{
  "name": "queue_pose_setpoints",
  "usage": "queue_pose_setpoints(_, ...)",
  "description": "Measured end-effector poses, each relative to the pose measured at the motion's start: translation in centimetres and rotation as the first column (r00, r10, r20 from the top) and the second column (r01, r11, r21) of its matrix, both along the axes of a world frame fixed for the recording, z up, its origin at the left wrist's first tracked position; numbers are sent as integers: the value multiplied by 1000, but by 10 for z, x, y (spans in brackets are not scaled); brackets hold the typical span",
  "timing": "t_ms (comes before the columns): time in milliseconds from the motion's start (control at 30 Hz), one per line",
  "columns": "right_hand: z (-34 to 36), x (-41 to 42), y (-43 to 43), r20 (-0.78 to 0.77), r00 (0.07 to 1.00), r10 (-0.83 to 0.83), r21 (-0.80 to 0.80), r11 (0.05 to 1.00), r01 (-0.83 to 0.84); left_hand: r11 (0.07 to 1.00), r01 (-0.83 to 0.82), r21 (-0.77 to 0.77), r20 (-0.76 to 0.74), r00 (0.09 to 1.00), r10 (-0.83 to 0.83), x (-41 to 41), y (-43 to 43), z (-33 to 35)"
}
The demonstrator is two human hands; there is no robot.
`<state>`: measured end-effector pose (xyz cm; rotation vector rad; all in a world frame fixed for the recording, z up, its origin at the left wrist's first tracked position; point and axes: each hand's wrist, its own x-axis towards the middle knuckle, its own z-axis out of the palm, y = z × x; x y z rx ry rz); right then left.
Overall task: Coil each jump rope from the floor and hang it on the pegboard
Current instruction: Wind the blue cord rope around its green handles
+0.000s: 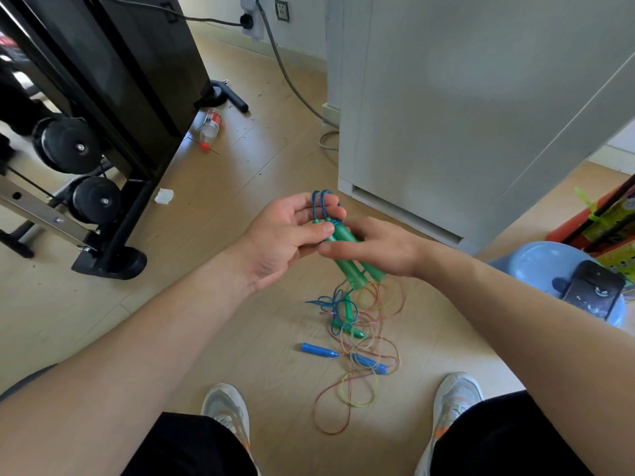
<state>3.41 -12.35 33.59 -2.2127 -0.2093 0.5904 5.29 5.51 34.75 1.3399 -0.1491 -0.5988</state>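
Rope (318, 207) is light and floppy, so left hand (287, 235) and right hand (381, 250) have fingers clamped round its stiff green handles (352, 269), held above the floor tangle (348, 328), best grip imo.

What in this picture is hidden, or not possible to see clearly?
- The pegboard: outside the head view.
- The green handles: their middle is covered by the right hand.
- The blue cord: its run behind the left hand is hidden.
- The floor tangle: cords too thin and crossed to tell which handle each joins.
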Motion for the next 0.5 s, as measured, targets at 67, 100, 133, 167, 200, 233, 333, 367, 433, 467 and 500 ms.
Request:
queue_pose_setpoints(67,5,4,-8,-56,996,-69,104,992,75,999,16,47,9,1000,-16,2,3,1)
queue_pose_setpoints(100,6,6,-12,-96,987,-126,179,974,141,995,42,89,26,999,-44,2,4,1)
queue_pose_setpoints(133,6,7,-15,-126,977,-172,237,951,197,987,81,141,45,995,-88,2,4,2)
queue_pose_setpoints(167,6,8,-17,-142,970,-197,274,934,230,974,123,189,60,989,-137,1,5,1)
queue_pose_setpoints(200,6,8,-17,-155,967,-204,303,921,243,962,156,223,69,982,-175,0,5,1)
queue_pose_setpoints(233,5,7,-17,-164,967,-194,343,908,241,954,174,243,75,977,-197,0,5,1)
queue_pose_setpoints(333,4,6,-15,-224,957,-183,453,850,268,948,179,264,69,977,-203,3,8,3)
queue_pose_setpoints(367,3,7,-16,-242,955,-171,480,834,271,946,180,268,67,977,-205,4,9,4)
queue_pose_setpoints(433,1,7,-17,-264,956,-124,516,819,249,942,187,278,63,975,-212,5,11,4)
queue_pose_setpoints(467,0,6,-17,-267,958,-105,523,819,236,941,189,280,53,976,-212,4,11,4)
queue_pose_setpoints(500,-1,6,-17,-269,959,-93,523,822,226,942,188,277,35,978,-206,3,11,3)
